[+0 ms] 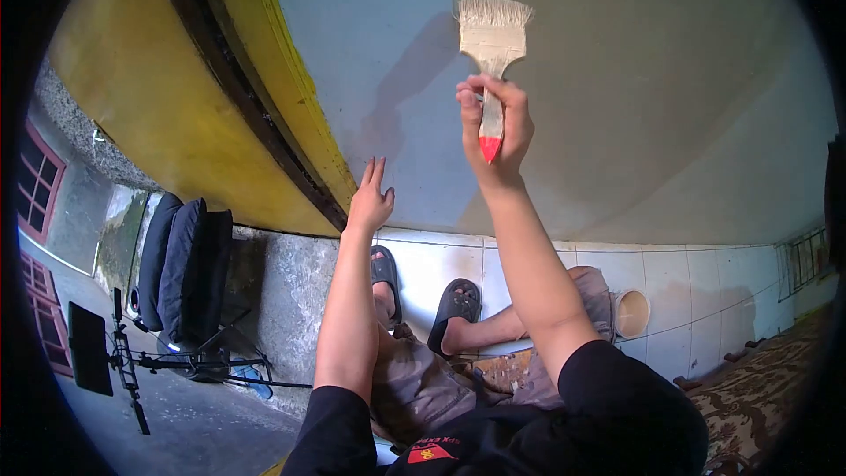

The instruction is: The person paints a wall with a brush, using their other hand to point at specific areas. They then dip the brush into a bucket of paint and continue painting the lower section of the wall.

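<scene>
A wide flat paintbrush with a red-tipped handle is gripped in my right hand, bristles pointing up. Pale paint coats its bristles and ferrule. In this view the bristles overlap the wall, beside the line where a blue-grey part meets a brownish-beige part. My left hand is lower and to the left, with two fingers stretched toward the wall close to the yellow door frame. That hand holds nothing.
A pale bucket stands on the white tiled floor, right of my knee. Patterned fabric lies at lower right. On the left are a dark padded seat and a black stand with a phone-like panel.
</scene>
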The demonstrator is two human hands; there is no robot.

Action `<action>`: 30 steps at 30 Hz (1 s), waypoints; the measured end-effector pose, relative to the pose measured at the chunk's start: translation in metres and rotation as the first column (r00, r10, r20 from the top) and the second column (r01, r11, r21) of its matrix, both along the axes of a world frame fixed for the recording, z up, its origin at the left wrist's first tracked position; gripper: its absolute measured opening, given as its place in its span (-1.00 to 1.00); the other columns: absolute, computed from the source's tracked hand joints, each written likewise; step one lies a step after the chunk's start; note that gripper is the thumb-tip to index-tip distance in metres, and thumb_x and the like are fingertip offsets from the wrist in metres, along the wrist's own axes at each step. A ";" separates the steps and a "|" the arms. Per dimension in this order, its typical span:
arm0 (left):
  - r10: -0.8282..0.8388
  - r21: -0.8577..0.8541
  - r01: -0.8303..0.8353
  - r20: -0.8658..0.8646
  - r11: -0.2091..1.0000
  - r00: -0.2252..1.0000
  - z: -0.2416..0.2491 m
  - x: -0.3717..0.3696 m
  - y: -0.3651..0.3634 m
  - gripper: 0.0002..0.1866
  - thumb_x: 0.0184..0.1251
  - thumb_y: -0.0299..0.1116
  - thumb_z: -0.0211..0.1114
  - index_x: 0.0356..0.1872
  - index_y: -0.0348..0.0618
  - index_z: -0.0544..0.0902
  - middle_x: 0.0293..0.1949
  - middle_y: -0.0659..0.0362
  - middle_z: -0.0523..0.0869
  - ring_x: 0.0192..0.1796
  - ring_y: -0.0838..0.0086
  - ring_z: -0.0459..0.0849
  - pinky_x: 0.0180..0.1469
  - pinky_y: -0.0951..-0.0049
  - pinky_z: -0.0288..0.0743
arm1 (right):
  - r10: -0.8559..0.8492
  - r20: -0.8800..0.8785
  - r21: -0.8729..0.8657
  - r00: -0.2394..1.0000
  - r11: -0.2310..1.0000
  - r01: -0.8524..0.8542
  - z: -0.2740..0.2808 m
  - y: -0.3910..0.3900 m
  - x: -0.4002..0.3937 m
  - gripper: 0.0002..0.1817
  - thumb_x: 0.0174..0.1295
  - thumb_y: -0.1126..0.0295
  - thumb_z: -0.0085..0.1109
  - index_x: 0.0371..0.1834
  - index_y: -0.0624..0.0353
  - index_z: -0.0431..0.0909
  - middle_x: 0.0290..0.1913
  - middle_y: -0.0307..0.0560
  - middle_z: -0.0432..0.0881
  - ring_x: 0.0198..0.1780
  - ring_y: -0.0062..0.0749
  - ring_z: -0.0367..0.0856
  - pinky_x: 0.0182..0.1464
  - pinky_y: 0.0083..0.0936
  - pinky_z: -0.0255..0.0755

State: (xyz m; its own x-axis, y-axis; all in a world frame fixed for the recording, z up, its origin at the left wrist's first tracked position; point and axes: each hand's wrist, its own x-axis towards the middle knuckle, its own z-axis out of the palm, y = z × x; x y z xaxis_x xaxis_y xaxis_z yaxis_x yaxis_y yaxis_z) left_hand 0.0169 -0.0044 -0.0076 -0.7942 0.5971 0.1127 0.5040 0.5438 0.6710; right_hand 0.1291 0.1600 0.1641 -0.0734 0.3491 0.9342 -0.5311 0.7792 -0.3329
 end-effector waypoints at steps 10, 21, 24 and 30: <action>-0.058 -0.121 0.052 -0.045 0.991 0.997 -0.022 -0.019 0.005 -0.21 0.17 -0.40 0.20 0.46 0.07 0.08 0.45 -0.03 0.14 0.19 0.04 0.51 0.24 0.25 0.41 | 0.004 0.377 -0.376 0.926 0.915 0.149 -0.084 -0.022 0.030 -0.85 0.27 0.44 0.18 -0.23 0.27 0.44 -0.40 -0.05 0.61 -0.38 -0.45 0.64 -0.28 -0.53 0.55; -0.181 -0.175 0.195 0.094 0.965 0.979 -0.021 -0.013 -0.002 -0.19 0.16 -0.37 0.22 0.47 0.03 0.06 0.42 -0.07 0.21 0.36 0.04 0.32 0.37 0.26 0.27 | 0.201 -0.015 -0.572 0.979 0.802 -0.173 0.062 -0.019 -0.008 -0.93 0.32 0.46 0.08 -0.26 0.23 0.45 -0.43 -0.16 0.59 -0.45 -0.55 0.62 -0.39 -0.57 0.50; -0.181 -0.141 0.197 0.117 0.970 0.977 -0.019 -0.013 -0.008 -0.18 0.15 -0.38 0.22 0.47 0.00 0.06 0.36 -0.12 0.30 0.34 0.03 0.36 0.36 0.25 0.28 | 0.227 -0.116 -0.417 0.967 0.872 -0.255 0.074 -0.025 -0.006 -0.94 0.30 0.49 0.08 -0.25 0.24 0.45 -0.44 -0.15 0.60 -0.45 -0.54 0.64 -0.37 -0.57 0.53; -0.154 -0.236 0.191 0.167 0.953 0.974 -0.012 -0.013 -0.013 -0.17 0.16 -0.36 0.21 0.47 -0.01 0.04 0.22 -0.23 0.46 0.27 0.00 0.43 0.33 0.23 0.31 | 0.060 0.072 -0.293 0.996 0.956 -0.037 0.000 -0.004 -0.020 -0.96 0.27 0.52 0.08 -0.26 0.23 0.45 -0.48 -0.10 0.62 -0.45 -0.51 0.64 -0.34 -0.55 0.54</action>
State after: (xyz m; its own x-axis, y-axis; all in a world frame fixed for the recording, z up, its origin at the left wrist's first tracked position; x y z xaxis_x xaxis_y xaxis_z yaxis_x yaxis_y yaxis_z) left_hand 0.0037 -0.0170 -0.0198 -0.6732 0.7207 -0.1656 0.5127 0.6163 0.5978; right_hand 0.1093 0.1557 0.1638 -0.1666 0.5988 0.7834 -0.5287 0.6164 -0.5836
